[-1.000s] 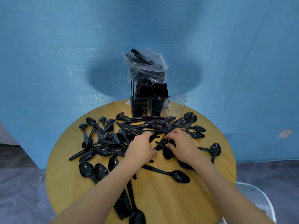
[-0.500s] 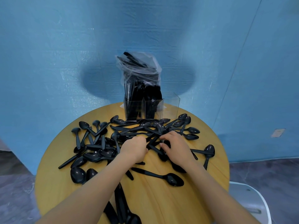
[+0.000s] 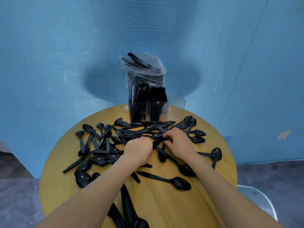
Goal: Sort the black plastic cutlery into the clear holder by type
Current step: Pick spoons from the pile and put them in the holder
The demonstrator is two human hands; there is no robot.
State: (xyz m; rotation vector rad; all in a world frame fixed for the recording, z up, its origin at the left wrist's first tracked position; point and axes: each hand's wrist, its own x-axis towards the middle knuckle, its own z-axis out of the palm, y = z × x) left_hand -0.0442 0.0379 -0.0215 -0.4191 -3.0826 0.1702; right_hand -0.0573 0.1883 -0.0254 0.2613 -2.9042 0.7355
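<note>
Head view, two hands, left grip [image 3: 138, 150] and right grip [image 3: 178, 142] curled on spoons [image 3: 148, 134], one holder [image 3: 156, 109]

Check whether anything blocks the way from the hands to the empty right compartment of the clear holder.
Nothing upright blocks it. Between the hands, left and right, and the clear holder lie only loose spoons flat on the table; lifting over them clears the path.
</note>
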